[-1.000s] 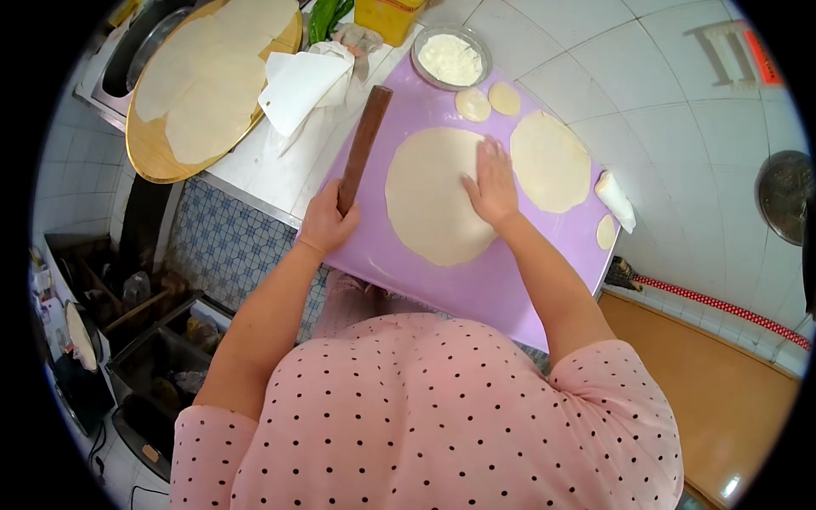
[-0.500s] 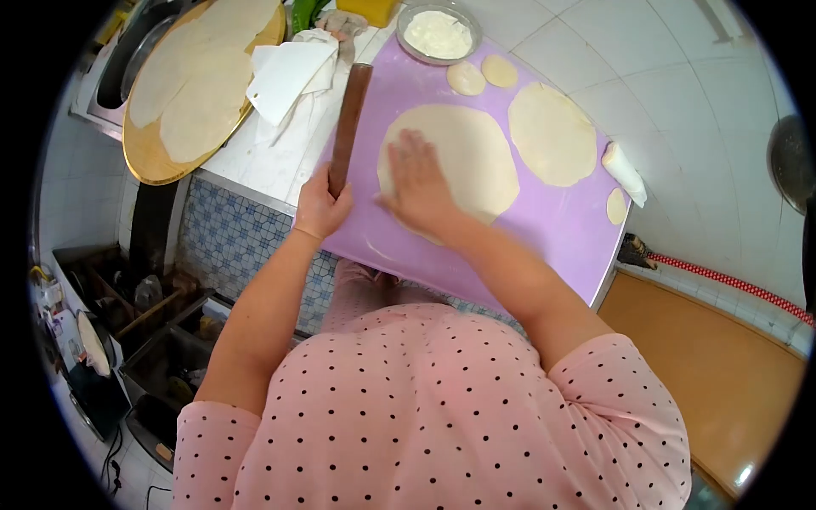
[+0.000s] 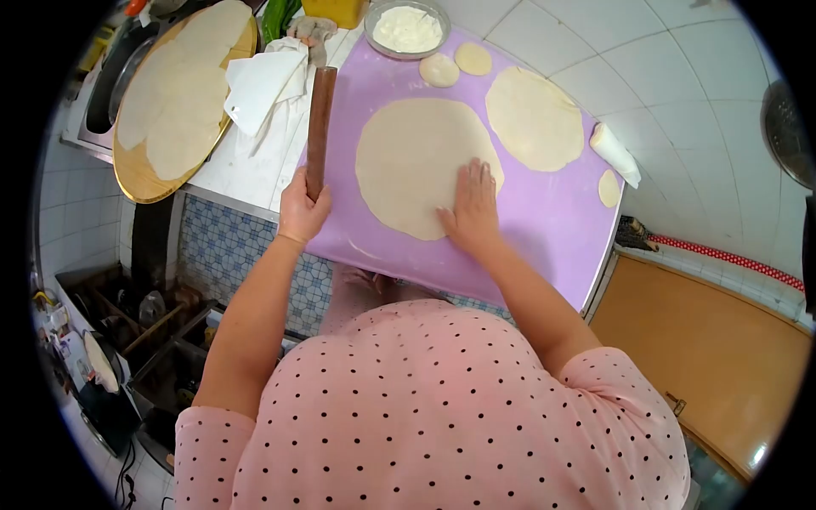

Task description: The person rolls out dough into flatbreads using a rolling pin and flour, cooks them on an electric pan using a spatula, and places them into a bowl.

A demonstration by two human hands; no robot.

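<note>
My left hand (image 3: pixel 303 206) is wrapped round the lower end of a brown rolling pin (image 3: pixel 320 119), which points away from me over the left part of a purple mat (image 3: pixel 544 229). Flat on the lower right of a large round dough sheet (image 3: pixel 408 166) lies my right hand (image 3: pixel 473 206), fingers stretched out and holding nothing. A second dough sheet (image 3: pixel 535 119) is to the right. Two small dough discs, one whitish (image 3: pixel 439 70) and one yellowish (image 3: pixel 473 59), sit beyond the large sheet, by a glass bowl of flour (image 3: pixel 408 31).
At the left, an oval board (image 3: pixel 132 174) holds thin dough sheets, beside a white scraper (image 3: pixel 255 89) and cloth (image 3: pixel 289 85). A white roll (image 3: pixel 614 155) and a small dough disc (image 3: pixel 609 188) are at the mat's right edge. Green peppers (image 3: pixel 279 19) lie at the back.
My right hand swept left across the large dough sheet, then back right to its lower right part. My left hand keeps its hold on the rolling pin. The camera view has shifted.
</note>
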